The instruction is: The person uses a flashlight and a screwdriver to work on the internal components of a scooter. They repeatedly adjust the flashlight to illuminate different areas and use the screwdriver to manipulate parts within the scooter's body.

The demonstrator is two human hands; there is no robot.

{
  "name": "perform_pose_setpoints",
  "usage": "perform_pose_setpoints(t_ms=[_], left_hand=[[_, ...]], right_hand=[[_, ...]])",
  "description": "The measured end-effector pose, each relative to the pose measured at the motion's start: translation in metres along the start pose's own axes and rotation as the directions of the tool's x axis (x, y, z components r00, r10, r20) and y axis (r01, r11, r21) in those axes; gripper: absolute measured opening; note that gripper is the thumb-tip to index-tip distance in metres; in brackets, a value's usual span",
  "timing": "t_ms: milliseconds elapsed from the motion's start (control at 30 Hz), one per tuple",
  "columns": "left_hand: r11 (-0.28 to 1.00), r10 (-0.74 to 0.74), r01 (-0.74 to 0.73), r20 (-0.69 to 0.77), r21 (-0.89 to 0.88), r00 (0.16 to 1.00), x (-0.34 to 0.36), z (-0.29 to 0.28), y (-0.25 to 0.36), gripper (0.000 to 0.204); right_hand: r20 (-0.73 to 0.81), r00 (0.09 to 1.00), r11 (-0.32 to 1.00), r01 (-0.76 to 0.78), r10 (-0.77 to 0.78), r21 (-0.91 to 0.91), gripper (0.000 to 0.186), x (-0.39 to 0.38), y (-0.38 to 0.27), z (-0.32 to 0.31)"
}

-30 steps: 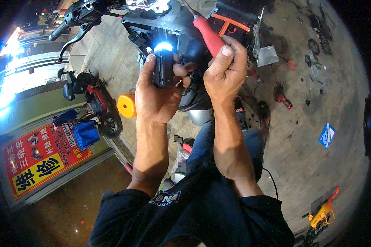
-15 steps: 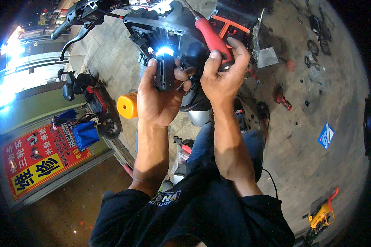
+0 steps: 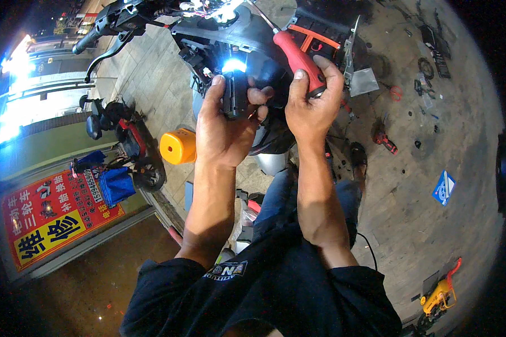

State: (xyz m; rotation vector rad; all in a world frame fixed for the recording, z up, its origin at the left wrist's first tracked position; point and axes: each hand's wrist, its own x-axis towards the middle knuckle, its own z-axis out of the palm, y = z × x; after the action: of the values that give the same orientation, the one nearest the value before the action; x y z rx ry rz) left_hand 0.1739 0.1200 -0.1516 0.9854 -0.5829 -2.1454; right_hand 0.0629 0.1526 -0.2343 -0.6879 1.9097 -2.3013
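Observation:
My left hand (image 3: 222, 135) grips a black rectangular part (image 3: 234, 98), with a bright white glow (image 3: 234, 65) at its upper end. My right hand (image 3: 313, 112), just to its right, is closed round a red-handled screwdriver (image 3: 292, 53), whose metal shaft points up and left toward exposed wiring (image 3: 197, 5). Behind both hands is the dark plastic body (image 3: 270, 62) of a scooter, with its handlebar grip and brake lever (image 3: 109, 39) at the upper left. The screwdriver's tip is hard to make out against the wiring.
A yellow stool (image 3: 177, 146) stands left of my arm. A parked scooter (image 3: 132, 140) is by a red signboard (image 3: 62, 213) and doorway. On the floor to the right lie a red-black power tool (image 3: 385, 143), scattered parts (image 3: 433, 50) and a blue packet (image 3: 444, 188); a yellow machine (image 3: 436, 295) is lower right.
Both my hands have moved slightly to the right with what they hold, the right one also a little downward. The screwdriver has shifted with my right hand.

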Motion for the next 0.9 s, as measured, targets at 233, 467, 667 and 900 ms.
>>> perform_pose_setpoints(t_ms=[233, 467, 667, 900], left_hand=[[0.999, 0.030, -0.032, 0.168, 0.010, 0.985, 0.019, 0.015, -0.010, 0.040], [0.982, 0.177, -0.187, 0.234, 0.020, 0.956, 0.003, 0.028, -0.031, 0.049], [0.942, 0.294, -0.297, 0.038, 0.160, 0.955, -0.034, 0.012, 0.000, 0.050], [0.988, 0.076, -0.082, 0.054, 0.127, 0.996, -0.069, 0.001, -0.007, 0.051]], right_hand=[[0.060, 0.996, 0.992, -0.072, 0.066, 0.103, 0.031, 0.002, -0.013, -0.021], [0.392, 0.914, 0.994, 0.107, -0.109, 0.028, 0.037, -0.031, -0.033, -0.065], [0.326, 0.942, 0.982, -0.126, 0.076, 0.137, 0.024, 0.051, -0.013, -0.023], [0.416, 0.898, 0.967, -0.035, 0.140, -0.251, 0.022, 0.111, 0.036, 0.106]])
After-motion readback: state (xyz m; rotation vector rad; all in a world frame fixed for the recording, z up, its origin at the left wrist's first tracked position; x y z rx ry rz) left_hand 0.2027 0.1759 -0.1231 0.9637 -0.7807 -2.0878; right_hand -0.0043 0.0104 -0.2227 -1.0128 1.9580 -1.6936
